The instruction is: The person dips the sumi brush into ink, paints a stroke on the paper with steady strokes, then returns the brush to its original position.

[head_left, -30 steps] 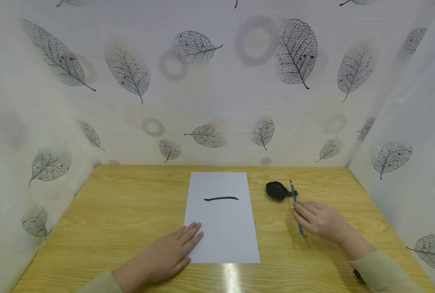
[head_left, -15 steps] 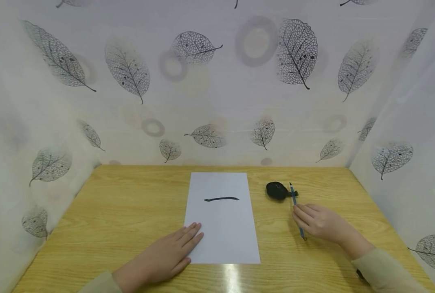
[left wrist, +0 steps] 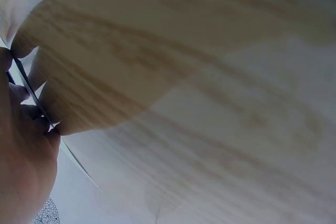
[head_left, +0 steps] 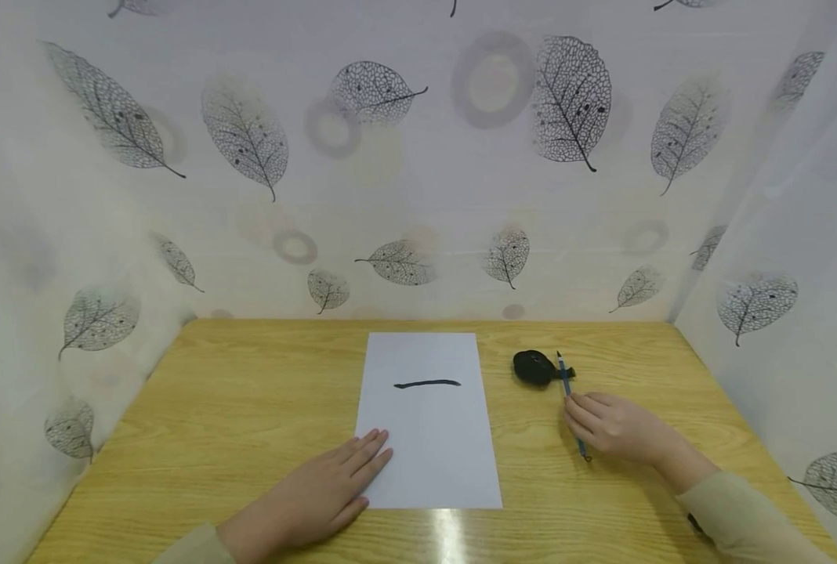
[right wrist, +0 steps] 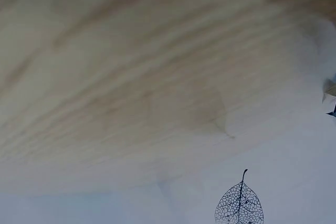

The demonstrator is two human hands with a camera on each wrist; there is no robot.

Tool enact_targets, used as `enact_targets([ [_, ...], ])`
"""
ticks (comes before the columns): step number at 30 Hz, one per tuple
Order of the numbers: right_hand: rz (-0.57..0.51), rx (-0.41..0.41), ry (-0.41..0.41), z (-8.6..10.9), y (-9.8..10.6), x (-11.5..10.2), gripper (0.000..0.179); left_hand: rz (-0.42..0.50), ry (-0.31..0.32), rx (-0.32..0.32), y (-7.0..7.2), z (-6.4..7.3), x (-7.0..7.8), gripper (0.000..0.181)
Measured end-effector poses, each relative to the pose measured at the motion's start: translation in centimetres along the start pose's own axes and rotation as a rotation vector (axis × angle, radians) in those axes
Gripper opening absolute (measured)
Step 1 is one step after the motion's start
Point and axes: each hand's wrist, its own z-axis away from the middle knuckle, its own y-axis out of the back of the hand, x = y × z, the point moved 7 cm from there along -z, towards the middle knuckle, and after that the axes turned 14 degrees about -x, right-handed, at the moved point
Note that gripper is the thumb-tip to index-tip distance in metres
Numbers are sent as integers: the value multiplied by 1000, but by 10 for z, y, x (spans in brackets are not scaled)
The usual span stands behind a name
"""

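Observation:
A sheet of white paper [head_left: 429, 454] lies on the wooden table, with one black brush stroke [head_left: 428, 384] across its upper half. The left hand [head_left: 323, 489] rests on the paper's lower left edge, fingers straight and palm down. In the left wrist view, its fingers [left wrist: 31, 111] show along the paper's edge. To the right of the paper, the right hand [head_left: 619, 428] pinches a blue calligraphy brush [head_left: 567, 381] by its handle. The brush's dark tip points away from the person, and its shaft overlaps the stubby handle of a black ink dish [head_left: 534, 368].
The wood-grain table [head_left: 263, 392] is bounded at the back and both sides by a pale curtain [head_left: 418, 188] printed with leaves. A bright reflection lies on the table just below the paper. Something small and dark shows under the right sleeve [head_left: 736, 509].
Between the first frame and the middle one, the right hand and brush shift slightly toward the person, the brush tip dropping a little. Since then they hold nearly still. The left hand stays put.

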Motion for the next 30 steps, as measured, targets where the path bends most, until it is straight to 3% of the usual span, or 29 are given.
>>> enact_targets([
  [17, 4, 13, 21, 5, -3, 1, 59, -25, -4, 44, 4, 1, 1, 60],
  [30, 14, -23, 36, 7, -5, -1, 60, -9, 1, 42, 4, 2, 1, 60],
])
